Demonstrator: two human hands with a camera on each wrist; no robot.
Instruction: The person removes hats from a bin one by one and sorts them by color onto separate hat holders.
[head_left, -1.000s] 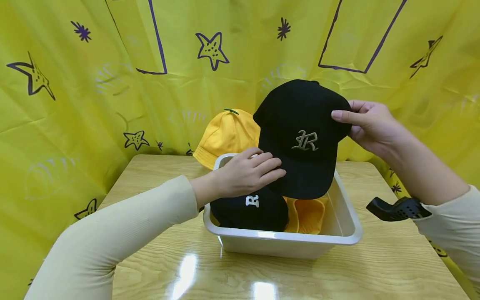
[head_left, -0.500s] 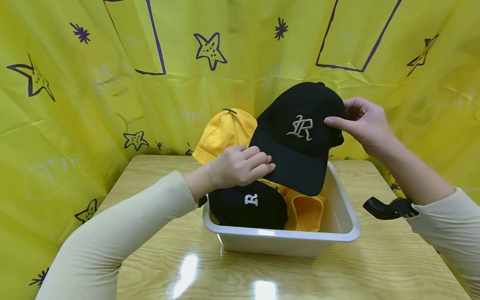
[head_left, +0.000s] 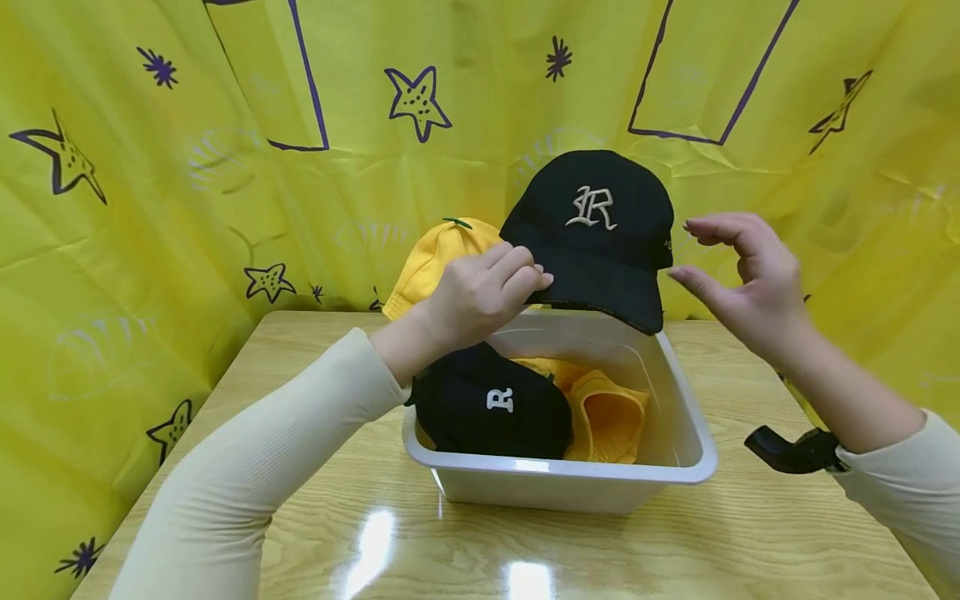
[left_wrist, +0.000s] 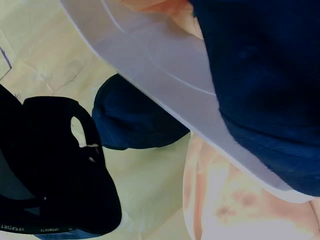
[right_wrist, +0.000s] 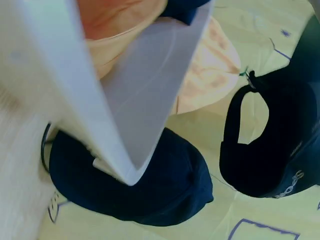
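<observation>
Above the back left part of the white bin [head_left: 555, 496], the left hand [head_left: 483, 292] pinches the left end of the brim of a raised black cap [head_left: 626, 233], its fingers curled on the edge. Above and to the right of the bin, the right hand [head_left: 757, 283] holds nothing, its thumb and forefinger spread apart just beside the cap's right side; whether the thumb tip grazes the cloth cannot be told. The raised cap hangs over the bin's back rim, crown up, brim toward the near side, a pale embroidered R on its front. Both wrist views show the opening at its back.

Inside the bin, on the left, lies a second black cap [head_left: 480, 433] with a white R turned sideways. Right of it, also inside, sits a yellow hat [head_left: 596, 454], its opening showing, with more yellow cloth behind. Beyond the bin's back rim, toward the left, stands a yellow hat with a green stalk [head_left: 431, 271], partly hidden by the left hand. Outside the bin, near its rim, the right wrist view shows a dark navy cap [right_wrist: 175, 180]. Under the bin is a wooden table [head_left: 757, 533]; behind it hangs a yellow curtain [head_left: 487, 50].
</observation>
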